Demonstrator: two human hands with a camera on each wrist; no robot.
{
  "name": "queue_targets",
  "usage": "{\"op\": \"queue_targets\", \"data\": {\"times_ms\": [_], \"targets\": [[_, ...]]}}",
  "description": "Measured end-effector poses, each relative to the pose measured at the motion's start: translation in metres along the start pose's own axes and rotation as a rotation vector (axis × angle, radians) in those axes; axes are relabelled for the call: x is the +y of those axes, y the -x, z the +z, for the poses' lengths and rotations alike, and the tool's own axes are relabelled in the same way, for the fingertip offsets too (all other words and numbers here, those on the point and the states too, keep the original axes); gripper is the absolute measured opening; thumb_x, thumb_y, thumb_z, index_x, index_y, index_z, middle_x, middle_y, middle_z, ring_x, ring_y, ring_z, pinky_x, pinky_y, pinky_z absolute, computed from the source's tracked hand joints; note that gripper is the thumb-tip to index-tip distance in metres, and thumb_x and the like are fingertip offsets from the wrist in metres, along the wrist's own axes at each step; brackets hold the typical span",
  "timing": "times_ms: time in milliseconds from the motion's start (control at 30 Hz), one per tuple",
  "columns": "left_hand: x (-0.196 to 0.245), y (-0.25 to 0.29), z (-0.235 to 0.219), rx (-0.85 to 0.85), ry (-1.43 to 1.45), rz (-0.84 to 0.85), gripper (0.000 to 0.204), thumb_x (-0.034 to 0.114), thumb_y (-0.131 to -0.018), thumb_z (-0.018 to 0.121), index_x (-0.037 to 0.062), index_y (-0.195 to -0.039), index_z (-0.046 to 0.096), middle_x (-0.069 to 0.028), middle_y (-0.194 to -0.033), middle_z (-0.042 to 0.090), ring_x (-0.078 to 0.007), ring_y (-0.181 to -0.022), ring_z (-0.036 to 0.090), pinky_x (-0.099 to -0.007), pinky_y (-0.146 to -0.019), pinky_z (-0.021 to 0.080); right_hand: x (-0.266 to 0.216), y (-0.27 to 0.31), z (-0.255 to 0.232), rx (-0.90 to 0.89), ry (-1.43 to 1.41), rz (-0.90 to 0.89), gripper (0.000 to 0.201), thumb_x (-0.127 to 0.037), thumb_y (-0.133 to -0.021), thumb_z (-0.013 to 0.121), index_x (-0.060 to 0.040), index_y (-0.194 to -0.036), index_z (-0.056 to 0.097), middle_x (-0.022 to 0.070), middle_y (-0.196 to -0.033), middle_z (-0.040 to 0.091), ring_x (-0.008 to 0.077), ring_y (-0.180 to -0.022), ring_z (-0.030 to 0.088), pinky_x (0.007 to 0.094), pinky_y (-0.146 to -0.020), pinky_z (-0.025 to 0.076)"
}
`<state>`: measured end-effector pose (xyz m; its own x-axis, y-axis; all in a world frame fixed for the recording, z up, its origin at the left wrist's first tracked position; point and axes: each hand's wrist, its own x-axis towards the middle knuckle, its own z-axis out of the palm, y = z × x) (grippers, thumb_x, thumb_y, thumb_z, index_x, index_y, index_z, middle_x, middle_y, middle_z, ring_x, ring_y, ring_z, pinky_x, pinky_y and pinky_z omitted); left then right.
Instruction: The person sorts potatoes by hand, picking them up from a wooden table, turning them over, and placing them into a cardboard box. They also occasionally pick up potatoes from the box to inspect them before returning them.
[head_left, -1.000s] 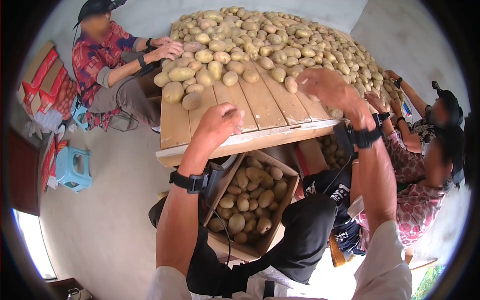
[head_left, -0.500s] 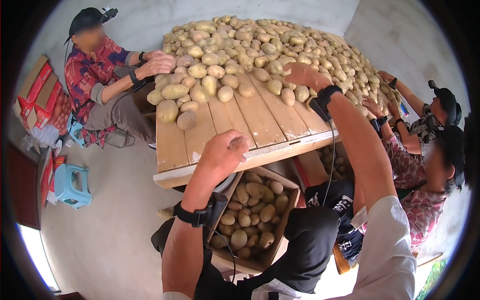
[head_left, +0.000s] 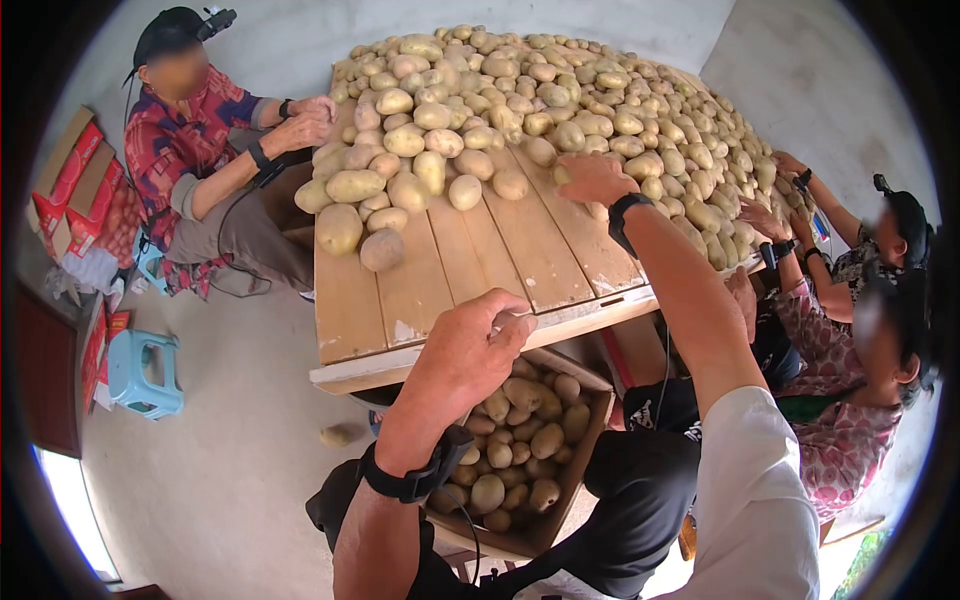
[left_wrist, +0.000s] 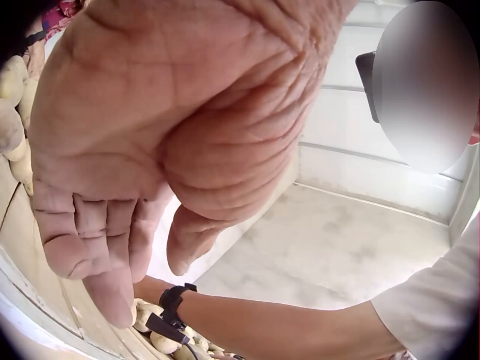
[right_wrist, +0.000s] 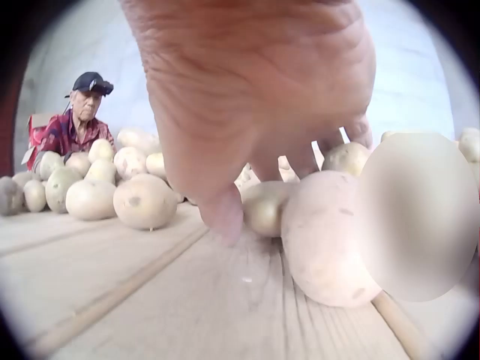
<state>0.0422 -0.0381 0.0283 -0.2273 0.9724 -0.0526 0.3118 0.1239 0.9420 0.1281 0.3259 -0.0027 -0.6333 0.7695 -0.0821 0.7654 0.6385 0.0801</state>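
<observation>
In the head view, my right hand (head_left: 597,182) is low over the planked tabletop (head_left: 475,250), at the near edge of a big heap of potatoes (head_left: 620,122). Its thumb and fingers pinch a potato (right_wrist: 262,208), seen under the palm in the right wrist view, beside a larger pale potato (right_wrist: 322,240). My left hand (head_left: 468,345) hovers by the table's front edge with its fingers loosely bent. Nothing lies in its palm in the left wrist view. Below it stands a cardboard box (head_left: 597,420) of potatoes.
A person in a patterned shirt (head_left: 190,130) sits at the table's left side, and two others work along the right. On the floor at left are a blue plastic stool (head_left: 145,375), red cartons (head_left: 70,185) and a single potato (head_left: 337,436).
My right hand, at first above the table's right part, has reached in to the potatoes and grips one. The left hand has shifted right and down along the front edge.
</observation>
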Motion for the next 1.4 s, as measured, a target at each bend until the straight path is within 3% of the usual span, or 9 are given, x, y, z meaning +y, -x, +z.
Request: {"op": "queue_targets", "data": {"times_ms": [367,433,500,733,1000,1100,1200,1300,1400], "targets": [[0.002,0.001,0.003,0.0,-0.072,0.08,0.031,0.021,-0.101,0.062,-0.0043,-0.119,0.066,-0.0113,-0.089,0.071,-0.0159,-0.08,0.068,-0.0322,-0.077,0.053,-0.016,0.03,0.005,0.114,-0.078,-0.011,0.064,-0.04,-0.082,0.07,-0.0212,-0.142,0.057,0.0168,-0.133,0.062,0.0371,-0.126,0.059,0.0494,-0.102,0.05],[0.001,0.006,0.005,-0.003,-0.049,0.078,0.031,0.021,-0.101,0.061,-0.0043,-0.119,0.066,-0.0115,-0.089,0.071,-0.0161,-0.08,0.068,-0.032,-0.077,0.053,-0.019,0.046,0.013,0.111,-0.102,-0.003,0.063,-0.04,-0.083,0.07,-0.0225,-0.142,0.057,0.0169,-0.131,0.062,0.0376,-0.125,0.06,0.049,-0.1,0.051],[0.001,0.007,0.004,0.002,-0.03,0.092,0.03,0.02,-0.102,0.061,-0.0042,-0.119,0.066,-0.0117,-0.09,0.071,-0.0162,-0.081,0.069,-0.0319,-0.077,0.053,-0.02,0.059,0.018,0.228,-0.135,0.002,0.06,-0.037,-0.084,0.069,-0.0228,-0.141,0.058,0.016,-0.13,0.062,0.0385,-0.122,0.061,0.0478,-0.098,0.053],[-0.005,0.002,0.002,0.014,-0.071,0.079,0.029,0.019,-0.101,0.061,-0.0042,-0.118,0.066,-0.0131,-0.096,0.072,-0.0181,-0.081,0.07,-0.0318,-0.078,0.055,-0.028,0.062,0.02,0.287,-0.184,0.075,0.053,-0.033,-0.085,0.068,-0.0229,-0.137,0.062,0.0137,-0.128,0.064,0.0368,-0.119,0.063,0.0478,-0.096,0.053],[-0.012,-0.004,0.002,0.066,-0.114,0.072,0.026,0.016,-0.1,0.061,-0.0036,-0.116,0.067,-0.0144,-0.098,0.074,-0.0178,-0.082,0.071,-0.0329,-0.078,0.056,-0.07,0.099,0.012,0.285,-0.274,-0.106,0.045,-0.034,-0.086,0.068,-0.024,-0.13,0.066,0.0144,-0.124,0.066,0.0356,-0.116,0.065,0.0464,-0.099,0.053],[-0.011,-0.005,0.001,0.126,-0.226,0.013,0.026,0.018,-0.1,0.062,-0.0022,-0.114,0.068,-0.0176,-0.101,0.075,-0.025,-0.085,0.073,-0.0362,-0.08,0.056,-0.098,0.113,0.008,0.271,-0.388,-0.185,0.05,-0.034,-0.084,0.072,-0.0208,-0.131,0.065,0.0124,-0.121,0.067,0.0358,-0.116,0.062,0.0464,-0.098,0.053],[-0.009,-0.005,-0.001,0.29,-0.533,-0.058,0.03,0.024,-0.096,0.065,0.0015,-0.115,0.07,-0.0215,-0.109,0.073,-0.0406,-0.1,0.07,-0.0449,-0.088,0.054,-0.123,0.123,0.012,0.243,-0.341,-0.294,0.052,-0.034,-0.085,0.074,-0.022,-0.134,0.061,0.0111,-0.12,0.064,0.0362,-0.116,0.062,0.0467,-0.096,0.053],[-0.014,-0.007,-0.005,0.375,-0.622,-0.101,0.03,0.023,-0.095,0.066,0.0018,-0.116,0.069,-0.0205,-0.107,0.073,-0.0385,-0.103,0.069,-0.0451,-0.088,0.053,-0.127,0.134,0.022,0.312,-0.39,-0.378,0.057,-0.036,-0.082,0.077,-0.019,-0.134,0.059,0.0139,-0.121,0.062,0.0359,-0.117,0.062,0.0452,-0.095,0.054],[-0.017,-0.009,-0.01,0.373,-0.662,-0.094,0.032,0.024,-0.095,0.066,0.0017,-0.117,0.068,-0.0198,-0.106,0.074,-0.0379,-0.105,0.068,-0.0452,-0.089,0.052,-0.122,0.15,0.023,0.246,-0.529,-0.309,0.066,-0.034,-0.081,0.079,-0.0148,-0.138,0.055,0.0145,-0.126,0.056,0.0374,-0.122,0.058,0.0458,-0.1,0.051]]}}
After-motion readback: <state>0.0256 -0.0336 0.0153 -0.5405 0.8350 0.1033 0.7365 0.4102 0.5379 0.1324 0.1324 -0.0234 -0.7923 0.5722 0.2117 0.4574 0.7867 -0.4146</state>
